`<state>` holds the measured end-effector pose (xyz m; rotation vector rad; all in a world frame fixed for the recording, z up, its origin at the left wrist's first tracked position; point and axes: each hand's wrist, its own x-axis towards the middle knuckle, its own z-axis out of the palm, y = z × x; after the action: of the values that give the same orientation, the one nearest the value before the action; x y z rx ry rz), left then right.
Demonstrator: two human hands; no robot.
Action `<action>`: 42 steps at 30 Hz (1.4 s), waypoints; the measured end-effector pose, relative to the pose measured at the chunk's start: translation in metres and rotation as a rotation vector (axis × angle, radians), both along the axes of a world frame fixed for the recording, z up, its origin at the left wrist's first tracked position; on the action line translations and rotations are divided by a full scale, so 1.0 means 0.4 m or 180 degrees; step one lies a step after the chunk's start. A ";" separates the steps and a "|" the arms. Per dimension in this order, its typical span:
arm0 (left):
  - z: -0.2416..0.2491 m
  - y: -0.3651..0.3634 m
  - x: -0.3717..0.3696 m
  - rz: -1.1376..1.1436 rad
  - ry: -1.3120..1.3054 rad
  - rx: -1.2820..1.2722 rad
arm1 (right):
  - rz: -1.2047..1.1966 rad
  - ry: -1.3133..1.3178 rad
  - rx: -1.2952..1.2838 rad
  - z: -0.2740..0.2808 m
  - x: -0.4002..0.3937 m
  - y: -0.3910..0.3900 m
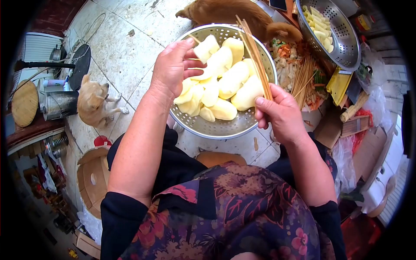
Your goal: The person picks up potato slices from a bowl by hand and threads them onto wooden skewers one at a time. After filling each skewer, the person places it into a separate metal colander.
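My left hand (175, 65) is over the left rim of a perforated metal colander (208, 130), its fingers closed around a pale yellow potato piece (206, 48) with a thin stick at its upper left. Peeled potatoes (234, 80), whole and sliced, lie in the colander. At the colander's right side, my right hand (279, 110) grips a bundle of thin wooden skewers (255, 56) between thumb and fingers, the skewers pointing up and slightly left across the potatoes.
A second colander (346, 41) with cut yellow pieces stands at the upper right, near more skewers (302, 80) on vegetable scraps (284, 54). One dog (93, 102) sits at left; another (225, 15) is behind the colander. A cardboard box (93, 182) stands lower left.
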<state>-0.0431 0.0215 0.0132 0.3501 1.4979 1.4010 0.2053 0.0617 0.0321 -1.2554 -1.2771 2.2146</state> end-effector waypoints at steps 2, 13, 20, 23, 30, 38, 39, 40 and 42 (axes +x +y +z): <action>-0.002 -0.004 -0.003 0.0025 0.0265 -0.0280 | -0.0143 0.0086 -0.0072 0.009 0.007 0.009; -0.126 -0.125 0.129 -0.3999 0.4847 -0.0904 | -0.0097 -0.0001 -0.0070 0.015 0.007 0.000; -0.082 -0.089 0.116 -0.4270 0.4279 -0.1173 | -0.0089 -0.0007 -0.0062 0.012 0.009 -0.001; -0.061 -0.061 0.083 -0.3461 0.3489 -0.1052 | -0.0109 0.0019 -0.0046 0.013 0.007 0.000; -0.141 -0.051 0.059 -0.2508 0.4085 -0.0865 | -0.0015 -0.0032 -0.0081 0.017 0.002 0.001; -0.132 -0.043 0.091 -0.2962 0.4959 -0.1116 | -0.0033 0.0037 -0.0090 0.023 0.001 0.003; -0.135 -0.042 0.091 -0.3038 0.5020 -0.1169 | -0.0022 0.0031 -0.0102 0.025 0.002 0.004; -0.135 -0.041 0.092 -0.3113 0.5080 -0.1222 | -0.0010 0.0025 -0.0114 0.025 0.003 0.004; -0.125 -0.039 0.096 -0.3235 0.5025 -0.1328 | -0.0014 0.0036 -0.0121 0.024 0.003 0.003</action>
<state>-0.0047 0.0060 -0.0370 1.8776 2.1168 -0.2734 0.2067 0.0629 0.0416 -1.2563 -1.2322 2.2499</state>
